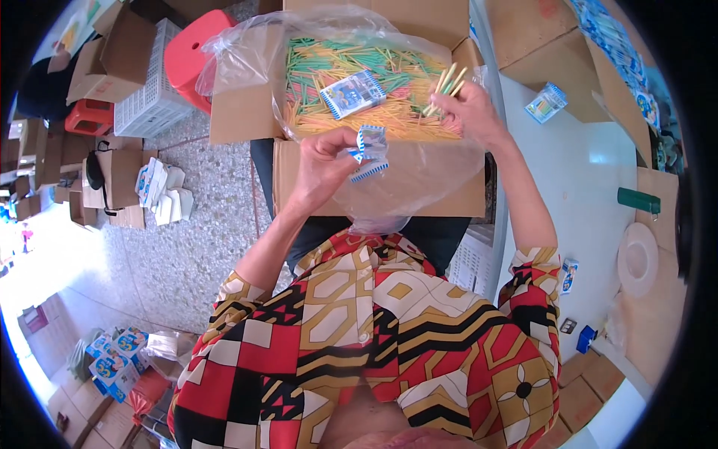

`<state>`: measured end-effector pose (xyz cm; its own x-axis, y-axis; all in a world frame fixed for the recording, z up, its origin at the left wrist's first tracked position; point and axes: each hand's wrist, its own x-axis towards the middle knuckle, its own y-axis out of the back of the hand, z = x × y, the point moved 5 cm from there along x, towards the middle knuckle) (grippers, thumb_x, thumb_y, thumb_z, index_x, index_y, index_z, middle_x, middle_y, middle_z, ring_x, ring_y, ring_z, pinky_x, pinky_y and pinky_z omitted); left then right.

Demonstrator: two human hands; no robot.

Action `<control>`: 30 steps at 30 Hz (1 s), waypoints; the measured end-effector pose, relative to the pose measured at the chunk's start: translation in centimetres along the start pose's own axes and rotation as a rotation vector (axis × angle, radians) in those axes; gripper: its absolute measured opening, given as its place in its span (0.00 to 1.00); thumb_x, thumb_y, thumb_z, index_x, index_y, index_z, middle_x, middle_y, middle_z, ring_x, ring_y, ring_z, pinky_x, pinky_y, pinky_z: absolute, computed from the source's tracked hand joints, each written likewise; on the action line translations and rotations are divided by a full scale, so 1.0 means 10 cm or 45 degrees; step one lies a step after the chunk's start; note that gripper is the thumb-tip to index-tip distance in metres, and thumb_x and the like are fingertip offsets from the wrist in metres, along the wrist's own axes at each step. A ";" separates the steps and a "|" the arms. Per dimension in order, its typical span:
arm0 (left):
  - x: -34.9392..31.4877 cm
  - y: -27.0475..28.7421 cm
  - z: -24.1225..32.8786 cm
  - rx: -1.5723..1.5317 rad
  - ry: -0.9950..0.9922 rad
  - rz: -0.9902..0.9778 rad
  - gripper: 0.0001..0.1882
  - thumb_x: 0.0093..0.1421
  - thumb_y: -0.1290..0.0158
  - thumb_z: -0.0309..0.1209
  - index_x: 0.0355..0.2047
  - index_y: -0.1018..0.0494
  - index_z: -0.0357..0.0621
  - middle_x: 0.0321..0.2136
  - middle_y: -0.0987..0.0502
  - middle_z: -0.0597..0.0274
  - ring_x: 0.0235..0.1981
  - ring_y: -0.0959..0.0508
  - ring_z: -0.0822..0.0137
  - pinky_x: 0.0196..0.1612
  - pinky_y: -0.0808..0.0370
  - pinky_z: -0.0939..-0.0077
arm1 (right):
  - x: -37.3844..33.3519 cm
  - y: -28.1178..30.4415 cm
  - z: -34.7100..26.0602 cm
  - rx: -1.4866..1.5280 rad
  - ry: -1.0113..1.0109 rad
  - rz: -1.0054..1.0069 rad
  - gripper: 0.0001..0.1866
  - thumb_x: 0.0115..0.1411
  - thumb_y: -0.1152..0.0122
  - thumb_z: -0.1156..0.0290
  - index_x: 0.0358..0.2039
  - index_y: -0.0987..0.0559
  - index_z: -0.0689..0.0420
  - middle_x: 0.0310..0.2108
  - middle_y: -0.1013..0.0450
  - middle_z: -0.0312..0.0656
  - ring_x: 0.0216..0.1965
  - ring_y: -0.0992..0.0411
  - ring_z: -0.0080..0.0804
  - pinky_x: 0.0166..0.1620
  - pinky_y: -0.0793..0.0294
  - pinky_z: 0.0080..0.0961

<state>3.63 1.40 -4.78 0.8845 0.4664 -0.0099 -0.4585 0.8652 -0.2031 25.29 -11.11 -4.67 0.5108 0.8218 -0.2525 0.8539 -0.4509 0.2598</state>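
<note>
A large cardboard box (247, 90) lined with a clear plastic bag stands in front of me, filled with thin coloured sticks (314, 61) in green, yellow, orange and pink. My left hand (323, 166) pinches a small blue-and-white printed packet (372, 150) above the box's near edge; whether anything is inside it I cannot tell. Over the right side of the box, my right hand (473, 112) grips a small bunch of the sticks (447, 84), their ends poking up past the fingers. Another blue-and-white packet (352, 94) lies on top of the loose sticks.
On the pale table (553, 187) to the right lie a packet (546, 102), a green tool-like object (639, 200) and a white round dish (638, 259). An open carton (557, 52) stands beyond. A red stool (196, 56) and white crate (153, 97) are at left.
</note>
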 end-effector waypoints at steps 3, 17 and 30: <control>0.09 -0.01 -0.07 0.085 0.030 0.055 0.04 0.50 0.43 0.22 0.27 0.25 0.35 0.22 0.24 0.70 0.24 0.29 0.84 0.28 0.32 0.88 | -0.20 -0.07 -0.62 0.286 0.326 -0.002 0.08 0.57 0.44 0.72 0.37 0.26 0.59 0.29 0.28 0.34 0.23 0.35 0.14 0.24 0.34 0.12; 0.32 -0.24 0.00 0.370 0.025 -0.019 0.07 0.50 0.41 0.27 0.27 0.23 0.36 0.19 0.25 0.71 0.21 0.32 0.84 0.24 0.35 0.87 | -0.33 -0.39 -0.90 0.295 0.180 -0.105 0.09 0.55 0.40 0.70 0.35 0.24 0.60 0.22 0.30 0.30 0.19 0.40 0.11 0.20 0.43 0.09; 0.40 -0.32 0.15 0.357 0.022 -0.048 0.06 0.52 0.42 0.27 0.27 0.24 0.36 0.19 0.26 0.73 0.22 0.33 0.86 0.23 0.36 0.88 | -0.27 -0.36 -0.94 -0.035 0.346 0.043 0.09 0.58 0.43 0.65 0.34 0.24 0.57 0.22 0.32 0.28 0.21 0.38 0.10 0.21 0.40 0.09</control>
<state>8.57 0.76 -2.70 0.9016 0.4319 -0.0249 -0.4291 0.9001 0.0751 19.89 -8.47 3.80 0.4901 0.8716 0.0150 0.8320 -0.4728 0.2901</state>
